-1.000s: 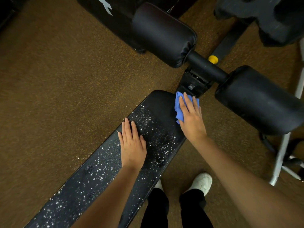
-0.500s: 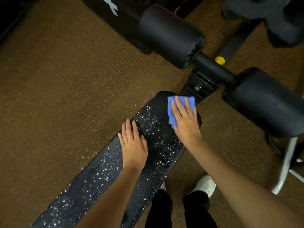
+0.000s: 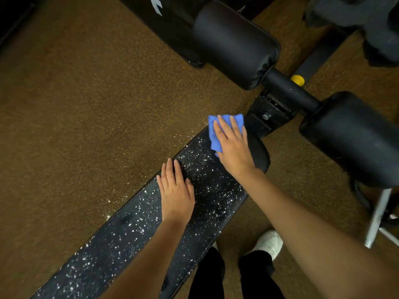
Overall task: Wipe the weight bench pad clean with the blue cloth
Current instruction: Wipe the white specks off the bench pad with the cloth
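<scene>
A long black bench pad [image 3: 133, 231] runs from the lower left up to the middle, speckled with white crumbs. My right hand [image 3: 232, 145] lies flat with straight fingers on the folded blue cloth [image 3: 214, 134], pressing it on the pad's far left corner. The cloth's top and left edges stick out from under my fingers. My left hand [image 3: 176, 190] rests flat on the pad a little nearer to me, on its left side. The strip of pad to the right of my right hand looks free of crumbs.
Two black foam rollers [image 3: 235, 44] [image 3: 354, 137] on a bar with a yellow knob [image 3: 297, 80] stand just beyond the pad's end. Brown speckled floor [image 3: 86, 117] lies to the left, with some crumbs beside the pad. My white shoe [image 3: 269, 242] is at the bottom.
My right hand has slid the blue cloth leftwards across the pad's far end, from its right corner to its left corner. My left hand has stayed in place.
</scene>
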`<move>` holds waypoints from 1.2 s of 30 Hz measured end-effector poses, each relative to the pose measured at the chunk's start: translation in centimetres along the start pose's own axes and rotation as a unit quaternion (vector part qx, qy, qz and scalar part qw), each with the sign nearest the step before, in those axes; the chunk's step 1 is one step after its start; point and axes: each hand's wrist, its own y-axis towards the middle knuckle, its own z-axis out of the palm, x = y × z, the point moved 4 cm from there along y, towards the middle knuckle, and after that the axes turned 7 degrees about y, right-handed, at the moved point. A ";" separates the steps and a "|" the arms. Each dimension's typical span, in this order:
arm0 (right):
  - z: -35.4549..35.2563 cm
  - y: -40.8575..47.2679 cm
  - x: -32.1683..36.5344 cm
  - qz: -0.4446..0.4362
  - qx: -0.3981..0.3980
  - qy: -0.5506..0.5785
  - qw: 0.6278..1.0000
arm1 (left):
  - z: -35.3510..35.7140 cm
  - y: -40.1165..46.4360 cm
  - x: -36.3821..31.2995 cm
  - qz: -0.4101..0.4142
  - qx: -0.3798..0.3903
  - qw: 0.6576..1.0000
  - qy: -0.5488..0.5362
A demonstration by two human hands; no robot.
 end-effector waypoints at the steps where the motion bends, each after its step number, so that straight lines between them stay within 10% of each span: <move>1: 0.5 0.9 1.2 -0.019 0.008 0.006 1.000 | 0.0 0.0 0.0 -0.002 -0.001 1.000 -0.003; 7: 2.1 -1.6 3.3 -0.156 0.033 -0.004 0.987 | -0.4 -0.1 0.3 0.001 -0.004 1.000 -0.022; 13: 0.6 0.6 1.1 -0.035 -0.014 -0.015 0.999 | -0.1 -0.3 0.7 0.014 0.000 1.000 -0.006; 19: 1.8 -1.9 2.9 -0.190 0.036 -0.005 0.981 | -0.4 -0.4 0.4 0.002 -0.010 0.999 -0.033; 26: 0.5 1.0 1.3 -0.037 -0.009 0.000 0.999 | -0.5 -0.5 0.4 0.003 -0.004 0.999 -0.038; 32: 1.4 -3.5 1.1 -0.209 0.054 0.013 0.976 | -0.6 -0.6 0.0 -0.009 0.000 0.999 -0.050; 36: -0.1 -2.5 -1.0 -0.137 0.013 0.019 0.990 | -0.7 -0.7 -0.1 -0.013 0.006 0.999 -0.035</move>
